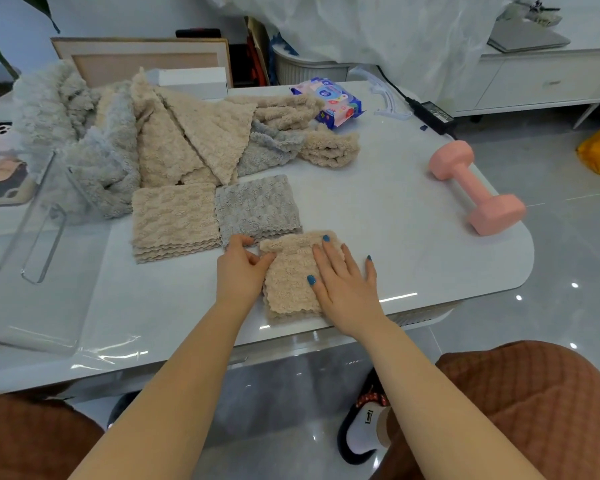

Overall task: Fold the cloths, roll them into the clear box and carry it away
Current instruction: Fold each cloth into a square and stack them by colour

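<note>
A folded beige cloth [288,282] lies near the front edge of the white table [395,216]. My right hand [343,282] lies flat on it with straight fingers. My left hand [243,268] pinches the cloth's left edge with curled fingers. Behind it sit a folded beige stack [174,220] and a folded grey cloth [257,206]. Further back is a heap of unfolded beige and grey cloths [146,133]. The clear box [32,237] stands at the left of the table.
A pink dumbbell [475,187] lies at the table's right. A blue wipes pack [333,102], a black power adapter [433,114] and a white hanger [388,98] sit at the back. My knees in brown fabric show below the table edge.
</note>
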{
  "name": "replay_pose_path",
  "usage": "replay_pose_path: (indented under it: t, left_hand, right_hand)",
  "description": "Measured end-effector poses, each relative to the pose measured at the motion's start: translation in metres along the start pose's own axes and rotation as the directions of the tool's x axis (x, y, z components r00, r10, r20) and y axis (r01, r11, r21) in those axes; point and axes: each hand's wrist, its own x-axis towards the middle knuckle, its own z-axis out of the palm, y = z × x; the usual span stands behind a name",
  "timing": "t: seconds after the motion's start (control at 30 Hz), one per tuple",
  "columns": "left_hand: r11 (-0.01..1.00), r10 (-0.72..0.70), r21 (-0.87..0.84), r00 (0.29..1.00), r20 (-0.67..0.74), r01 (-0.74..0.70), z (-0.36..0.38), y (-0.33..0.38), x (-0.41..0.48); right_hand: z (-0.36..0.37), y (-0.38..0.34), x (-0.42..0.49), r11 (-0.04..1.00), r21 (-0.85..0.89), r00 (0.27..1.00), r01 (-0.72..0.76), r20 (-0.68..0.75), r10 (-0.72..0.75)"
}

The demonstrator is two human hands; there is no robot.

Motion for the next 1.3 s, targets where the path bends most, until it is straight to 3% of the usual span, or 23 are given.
replay_pose_path:
  t: [0.1, 0.17, 0.2, 0.27, 0.3, 0.33, 0.4, 0.47, 0.53, 0.6, 0.73, 0.8, 0.9, 1.07, 1.2, 1.3]
  left_hand:
    - [1.0, -0.021, 0.023, 1.0, -0.007, 0.021, 0.0, 0.003, -0.002]
    - [0.998, -0.064, 0.007, 0.998, 0.025, 0.064, -0.001, 0.007, -0.004]
    - [0.996, -0.086, 0.003, 0.995, 0.054, 0.086, -0.003, 0.009, -0.006]
    - [0.994, -0.112, 0.022, 0.986, 0.122, 0.11, -0.005, 0.013, -0.009]
    - [0.993, -0.12, 0.038, 0.981, 0.156, 0.115, -0.006, 0.015, -0.01]
    - [0.991, -0.13, 0.049, 0.975, 0.18, 0.123, -0.005, 0.017, -0.011]
    - [0.988, -0.15, 0.005, 0.968, 0.2, 0.152, -0.003, 0.02, -0.015]
    - [0.968, -0.165, -0.156, 0.967, 0.195, 0.196, 0.0, 0.025, -0.022]
    - [0.92, -0.178, -0.317, 0.967, 0.18, 0.228, 0.002, 0.03, -0.028]
    - [0.896, -0.163, -0.397, 0.979, 0.123, 0.199, 0.003, 0.032, -0.029]
    - [0.858, -0.125, -0.504, 0.992, -0.017, 0.099, -0.009, 0.032, -0.02]
    - [0.818, -0.131, -0.572, 0.988, -0.086, 0.059, -0.026, 0.031, -0.009]
    - [0.848, -0.144, -0.53, 0.966, -0.215, 0.008, -0.065, 0.023, 0.023]
    - [0.921, -0.025, -0.369, 0.925, -0.379, -0.126, -0.133, 0.009, 0.084]
    - [0.993, -0.099, -0.096, 0.931, -0.353, 0.07, -0.137, -0.023, 0.115]
    - [0.97, -0.15, 0.128, 0.923, -0.354, 0.207, -0.107, -0.055, 0.108]
  right_hand:
    - [-0.004, 0.001, 0.002, 1.0, 0.006, 0.999, 0.0, 0.037, 0.0]
    - [-0.008, -0.001, 0.001, 0.988, 0.155, 0.999, -0.023, 0.032, 0.018]
    - [-0.01, -0.002, -0.001, 0.961, 0.271, 0.998, -0.044, -0.036, 0.056]
    - [-0.013, -0.004, -0.007, 0.856, 0.504, 0.942, -0.11, -0.222, 0.252]
    - [-0.016, -0.005, -0.009, 0.809, 0.559, 0.894, -0.181, -0.249, 0.372]
    - [-0.017, -0.005, -0.01, 0.786, 0.556, 0.861, -0.271, -0.225, 0.456]
    - [-0.021, -0.005, -0.009, 0.81, 0.444, 0.876, -0.383, -0.104, 0.471]
    - [-0.027, -0.006, -0.007, 0.784, 0.52, 0.914, -0.34, -0.012, 0.405]
    - [-0.034, -0.01, -0.006, 0.58, 0.768, 0.929, -0.271, 0.05, 0.367]
    - [-0.042, -0.014, -0.005, 0.373, 0.907, 0.926, -0.196, 0.046, 0.374]
    - [-0.059, -0.028, 0.0, 0.163, 0.981, 0.979, -0.101, 0.069, 0.191]
    - [-0.068, -0.042, 0.009, 0.164, 0.984, 0.996, -0.07, 0.058, 0.074]
    - [-0.077, -0.072, 0.036, 0.225, 0.974, 0.999, 0.03, -0.024, -0.03]
    - [-0.077, -0.142, 0.092, 0.484, 0.84, 0.965, 0.246, -0.168, -0.2]
    - [-0.047, -0.17, 0.125, 0.63, 0.762, 0.983, 0.149, -0.048, -0.175]
    - [-0.024, -0.167, 0.128, 0.692, 0.721, 0.985, 0.048, 0.08, -0.152]
